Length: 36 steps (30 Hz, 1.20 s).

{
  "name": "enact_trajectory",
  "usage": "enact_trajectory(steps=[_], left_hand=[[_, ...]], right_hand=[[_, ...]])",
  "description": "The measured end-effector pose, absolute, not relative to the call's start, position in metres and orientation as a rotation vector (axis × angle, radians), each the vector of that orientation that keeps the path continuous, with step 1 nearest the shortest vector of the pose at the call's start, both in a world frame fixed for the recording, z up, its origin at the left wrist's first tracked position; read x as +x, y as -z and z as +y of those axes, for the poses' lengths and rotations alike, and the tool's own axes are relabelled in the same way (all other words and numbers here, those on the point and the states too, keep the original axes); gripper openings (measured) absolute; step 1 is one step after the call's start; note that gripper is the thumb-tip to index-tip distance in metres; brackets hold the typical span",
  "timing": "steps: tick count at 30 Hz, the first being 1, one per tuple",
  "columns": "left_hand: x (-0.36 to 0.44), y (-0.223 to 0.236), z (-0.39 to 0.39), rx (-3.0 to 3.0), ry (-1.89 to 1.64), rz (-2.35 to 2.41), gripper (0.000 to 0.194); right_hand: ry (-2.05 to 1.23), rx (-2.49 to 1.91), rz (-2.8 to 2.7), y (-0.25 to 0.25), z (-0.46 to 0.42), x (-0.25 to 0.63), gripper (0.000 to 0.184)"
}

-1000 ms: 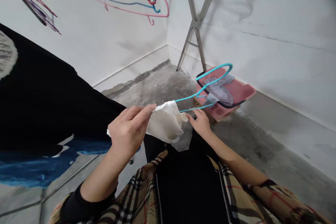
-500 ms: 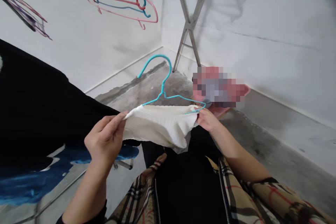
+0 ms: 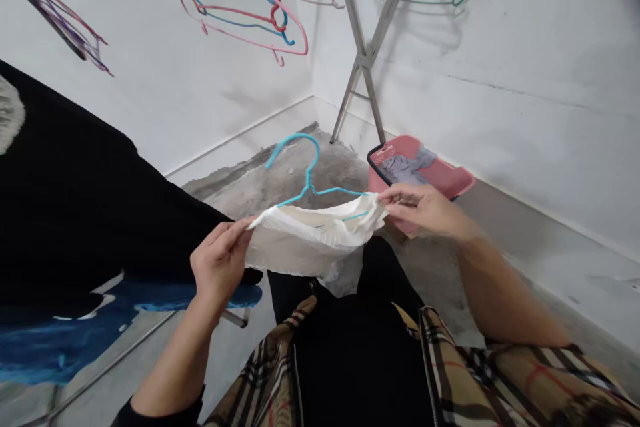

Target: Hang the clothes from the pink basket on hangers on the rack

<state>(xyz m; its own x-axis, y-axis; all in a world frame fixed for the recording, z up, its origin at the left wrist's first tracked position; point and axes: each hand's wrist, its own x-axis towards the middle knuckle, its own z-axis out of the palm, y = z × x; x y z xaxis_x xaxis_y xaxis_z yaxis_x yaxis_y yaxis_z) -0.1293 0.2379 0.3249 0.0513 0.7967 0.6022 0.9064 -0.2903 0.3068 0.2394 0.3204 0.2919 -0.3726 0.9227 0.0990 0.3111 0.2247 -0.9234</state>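
Note:
A light-blue clothes hanger (image 3: 313,157) stands hook-up in front of me, with a small thin white garment (image 3: 295,250) on its lower part; the garment's exact kind is hard to make out. My left hand (image 3: 220,260) pinches the garment's left corner, where the cloth covers that end of the hanger. At the other end, my right hand (image 3: 425,210) pinches bunched cloth around the hanger's right tip. A stretch of the hanger's lower bar shows through the opening between my hands.
Pink, red and blue hangers (image 3: 240,13) hang above, near a metal folding rack (image 3: 367,60). A pink basket (image 3: 453,180) with grey cloth sits by the right wall. Black clothing (image 3: 75,180) hangs close on the left, above blue fabric (image 3: 100,340).
My right hand has come up over the hanger's right end, drawing the cloth onto the tip that stuck out before. My left hand, still pinching, has shifted slightly right.

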Motion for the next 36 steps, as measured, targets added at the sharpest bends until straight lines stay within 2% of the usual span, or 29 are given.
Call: enact_trajectory(steps=[2, 4, 8, 17, 24, 28, 30, 33, 36], left_hand=[[-0.13, -0.328, 0.243, -2.16, 1.227, -1.794, 0.019], [-0.132, -0.33, 0.247, -2.183, 1.312, -1.794, 0.017], [-0.135, -0.328, 0.253, -2.176, 1.44, -1.855, 0.019], [-0.121, -0.328, 0.261, -2.246, 1.522, -1.914, 0.023], [-0.139, -0.336, 0.261, -2.109, 1.641, -1.871, 0.018], [-0.152, -0.327, 0.268, -1.728, 1.926, -1.978, 0.026], [-0.152, -0.324, 0.272, -1.576, 1.961, -1.96, 0.036], [-0.143, -0.326, 0.274, -1.773, 1.766, -1.87, 0.048], [-0.13, -0.333, 0.275, -2.163, 1.501, -1.653, 0.03]], right_hand=[[-0.734, -1.189, -1.883, -0.306, 0.325, 0.245, 0.032], [-0.461, -1.143, -2.023, -0.312, 0.33, 0.247, 0.037], [-0.429, -1.078, -2.318, -0.317, 0.335, 0.244, 0.037], [-0.097, -0.961, -2.427, -0.356, 0.325, 0.218, 0.046], [0.004, -1.012, -2.331, -0.361, 0.33, 0.231, 0.038], [-0.071, -1.024, -2.266, -0.37, 0.326, 0.235, 0.031], [-0.083, -1.03, -2.22, -0.373, 0.323, 0.233, 0.028], [-0.135, -1.03, -2.23, -0.375, 0.32, 0.228, 0.026], [-0.203, -1.031, -2.258, -0.377, 0.318, 0.225, 0.028]])
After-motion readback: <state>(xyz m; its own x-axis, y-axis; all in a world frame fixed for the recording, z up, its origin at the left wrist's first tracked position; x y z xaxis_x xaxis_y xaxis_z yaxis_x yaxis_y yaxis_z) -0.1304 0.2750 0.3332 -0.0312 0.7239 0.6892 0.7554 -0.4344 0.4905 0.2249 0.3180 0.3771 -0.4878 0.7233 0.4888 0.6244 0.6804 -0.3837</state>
